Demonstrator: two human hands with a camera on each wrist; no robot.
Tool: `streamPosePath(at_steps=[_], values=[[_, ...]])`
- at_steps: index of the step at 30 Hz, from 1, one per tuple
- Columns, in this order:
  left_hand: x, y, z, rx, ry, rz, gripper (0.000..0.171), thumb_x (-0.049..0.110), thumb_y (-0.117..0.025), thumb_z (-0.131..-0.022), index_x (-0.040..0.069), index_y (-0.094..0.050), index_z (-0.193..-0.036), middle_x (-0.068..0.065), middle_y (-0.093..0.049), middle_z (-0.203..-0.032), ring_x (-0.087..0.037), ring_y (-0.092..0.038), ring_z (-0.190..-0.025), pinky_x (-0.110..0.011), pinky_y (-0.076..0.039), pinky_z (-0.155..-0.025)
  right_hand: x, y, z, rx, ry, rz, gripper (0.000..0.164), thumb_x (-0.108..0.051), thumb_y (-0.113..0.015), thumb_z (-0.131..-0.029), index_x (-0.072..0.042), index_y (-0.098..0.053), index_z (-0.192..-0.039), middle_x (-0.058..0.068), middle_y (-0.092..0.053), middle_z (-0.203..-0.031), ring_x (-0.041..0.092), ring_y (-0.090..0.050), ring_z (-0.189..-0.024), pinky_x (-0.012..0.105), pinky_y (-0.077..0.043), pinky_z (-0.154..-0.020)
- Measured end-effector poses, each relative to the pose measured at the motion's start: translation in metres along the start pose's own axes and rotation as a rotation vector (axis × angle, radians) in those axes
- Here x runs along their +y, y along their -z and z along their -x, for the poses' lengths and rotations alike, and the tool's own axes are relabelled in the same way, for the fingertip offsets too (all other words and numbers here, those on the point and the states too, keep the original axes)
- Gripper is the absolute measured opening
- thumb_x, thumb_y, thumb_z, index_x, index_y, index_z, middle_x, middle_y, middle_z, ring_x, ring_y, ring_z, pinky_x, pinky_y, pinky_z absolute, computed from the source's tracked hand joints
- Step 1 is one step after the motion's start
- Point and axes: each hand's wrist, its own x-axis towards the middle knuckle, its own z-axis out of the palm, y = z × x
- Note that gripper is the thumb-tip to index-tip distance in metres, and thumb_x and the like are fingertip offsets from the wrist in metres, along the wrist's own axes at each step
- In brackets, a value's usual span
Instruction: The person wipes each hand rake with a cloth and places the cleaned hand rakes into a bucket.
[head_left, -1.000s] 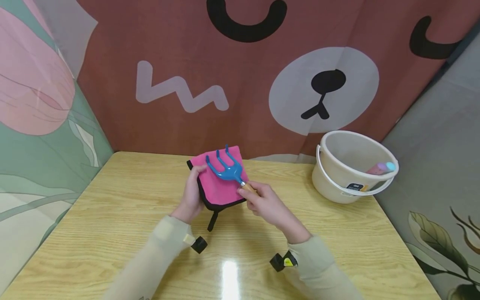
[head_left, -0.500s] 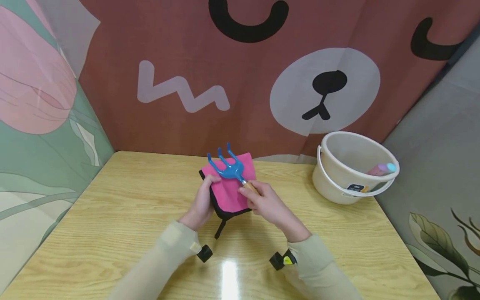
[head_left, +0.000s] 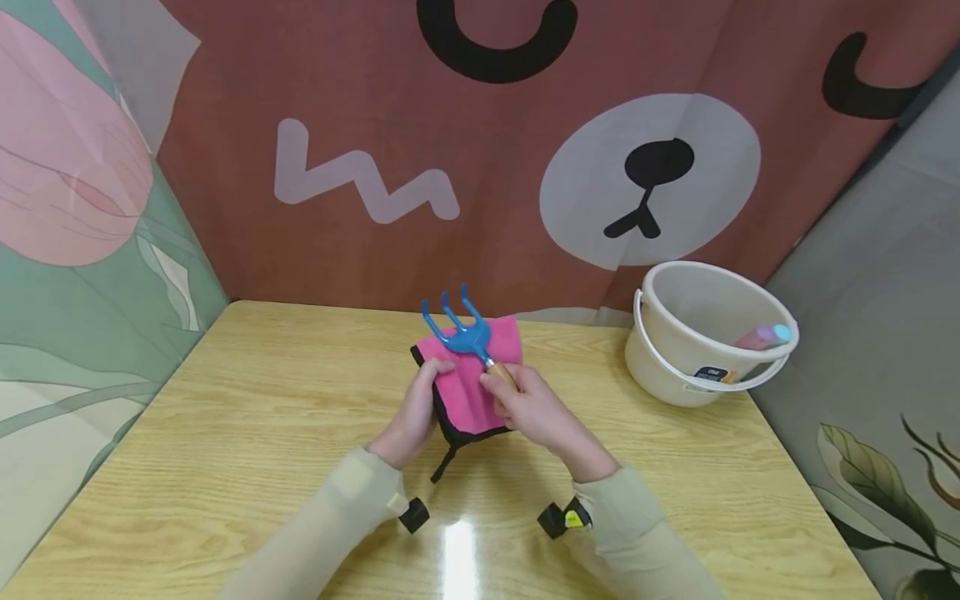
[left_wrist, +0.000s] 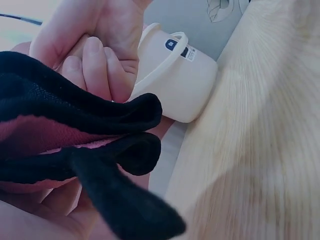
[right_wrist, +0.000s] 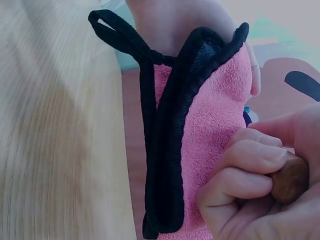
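Observation:
My left hand (head_left: pixel 415 414) holds a folded pink cloth (head_left: pixel 467 404) with black edging and a black hanging loop, its thumb lying on top along the left edge. In my right hand (head_left: pixel 536 408) is the wooden handle of a small blue three-pronged hand rake (head_left: pixel 471 337). The rake lies over the cloth, prongs pointing away from me past its far edge. Up close in the right wrist view, curled fingers wrap the round wooden handle end (right_wrist: pixel 290 177) against the pink cloth (right_wrist: pixel 215 115). The left wrist view shows the folded black edging (left_wrist: pixel 50 95); the prongs are hidden there.
A cream bucket (head_left: pixel 693 383) with a white handle stands at the back right of the wooden table (head_left: pixel 262 433). Two pinkish sticks with purple and light blue ends (head_left: pixel 763 337) lean inside it. A brown bear-print curtain (head_left: pixel 360 258) hangs behind the table.
My left hand and the cloth have shifted right and slightly toward me under the rake. My right hand and the rake have barely moved; the prongs now reach further past the cloth's far edge.

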Motion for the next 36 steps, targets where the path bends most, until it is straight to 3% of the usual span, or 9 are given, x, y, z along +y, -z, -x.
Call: streamPosePath(at_steps=[7, 11, 22, 36], values=[[0.006, 0.002, -0.001, 0.092, -0.025, 0.082, 0.049, 0.04, -0.036, -0.098, 0.011, -0.044, -0.137, -0.007, -0.055, -0.123, -0.02, -0.057, -0.107, -0.033, -0.046, -0.092, -0.001, -0.001, 0.001, -0.022, 0.014, 0.029, 0.032, -0.027, -0.05, -0.108, -0.005, -0.045, -0.085, 0.001, -0.039, -0.06, 0.015, -0.033, -0.051, 0.025, -0.029, -0.049], [0.01, 0.004, -0.003, 0.132, -0.044, 0.121, 0.045, 0.041, -0.034, -0.101, 0.012, -0.045, -0.132, -0.005, -0.054, -0.121, -0.02, -0.056, -0.106, -0.032, -0.045, -0.092, -0.002, -0.002, 0.002, -0.032, 0.015, 0.013, 0.032, -0.027, -0.05, -0.108, -0.006, -0.045, -0.086, 0.002, -0.039, -0.06, 0.015, -0.032, -0.051, 0.024, -0.029, -0.049], [0.016, 0.015, -0.005, 0.161, -0.115, 0.15, 0.041, 0.042, -0.031, -0.103, 0.013, -0.049, -0.125, -0.004, -0.055, -0.123, -0.019, -0.054, -0.11, -0.033, -0.041, -0.098, -0.002, -0.005, 0.005, -0.078, 0.048, 0.02, 0.033, -0.026, -0.052, -0.108, -0.006, -0.043, -0.083, 0.002, -0.039, -0.059, 0.015, -0.033, -0.049, 0.025, -0.027, -0.047], [0.038, 0.035, -0.01, 0.246, -0.233, 0.206, 0.03, 0.038, -0.03, -0.104, 0.016, -0.048, -0.114, 0.002, -0.059, -0.105, -0.012, -0.058, -0.098, -0.026, -0.046, -0.09, 0.0, -0.008, 0.011, -0.11, 0.05, 0.069, 0.032, -0.026, -0.047, -0.109, -0.002, -0.05, -0.088, -0.001, -0.037, -0.058, 0.014, -0.032, -0.048, 0.024, -0.026, -0.045]])
